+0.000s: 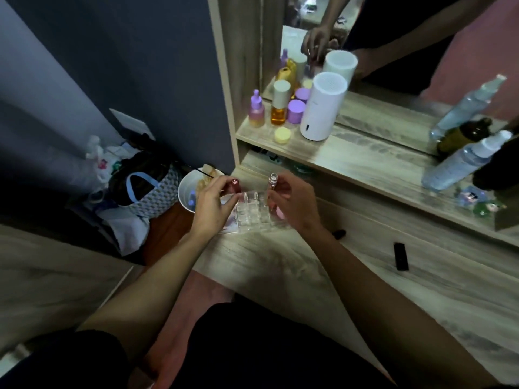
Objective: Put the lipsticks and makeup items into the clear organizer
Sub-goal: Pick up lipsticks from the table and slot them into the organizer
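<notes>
The clear organizer (250, 211) with several small compartments stands on the wooden vanity top near its left edge. My left hand (211, 204) holds a dark red lipstick (234, 185) upright just above the organizer's left side. On the right side, my right hand (293, 202) grips a clear-capped pink lip gloss tube (273, 181) over the organizer. A black lipstick (400, 256) lies flat on the vanity to the right, and another small black item (339, 234) peeks out beside my right forearm.
A raised shelf holds purple and amber bottles (279, 108), a yellow jar (282, 135), a white cylinder (323, 106) and spray bottles (463, 161) before a mirror. A white bowl (187, 193) and a patterned bag (151, 189) sit on the floor at left.
</notes>
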